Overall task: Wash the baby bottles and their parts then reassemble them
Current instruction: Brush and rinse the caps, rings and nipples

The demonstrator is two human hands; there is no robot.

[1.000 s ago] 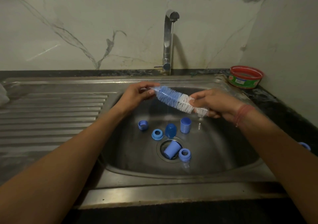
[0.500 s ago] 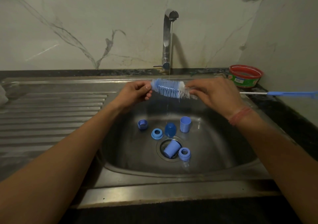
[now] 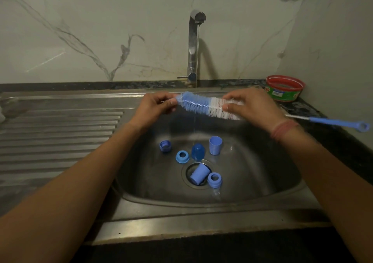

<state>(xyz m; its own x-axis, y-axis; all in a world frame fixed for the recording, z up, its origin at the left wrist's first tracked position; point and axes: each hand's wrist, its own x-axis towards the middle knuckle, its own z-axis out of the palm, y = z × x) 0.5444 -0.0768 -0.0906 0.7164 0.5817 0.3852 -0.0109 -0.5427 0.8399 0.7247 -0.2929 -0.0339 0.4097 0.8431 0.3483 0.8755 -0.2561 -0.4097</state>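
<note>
Both hands hold the bottle brush [image 3: 203, 106] under the tap's thin stream: left hand [image 3: 156, 106] fingers pinch its tip, right hand [image 3: 250, 106] fingers clamp the white bristles. The blue bottle parts [image 3: 198, 162] lie loose around the sink [image 3: 262, 173] drain, so washing looks barely begun and reassembly remains.

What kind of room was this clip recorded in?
Most likely a home kitchen: a stainless steel sink with a ribbed draining board, a tap running against a marble-look wall, and a tub of dish soap on the dark counter.
</note>
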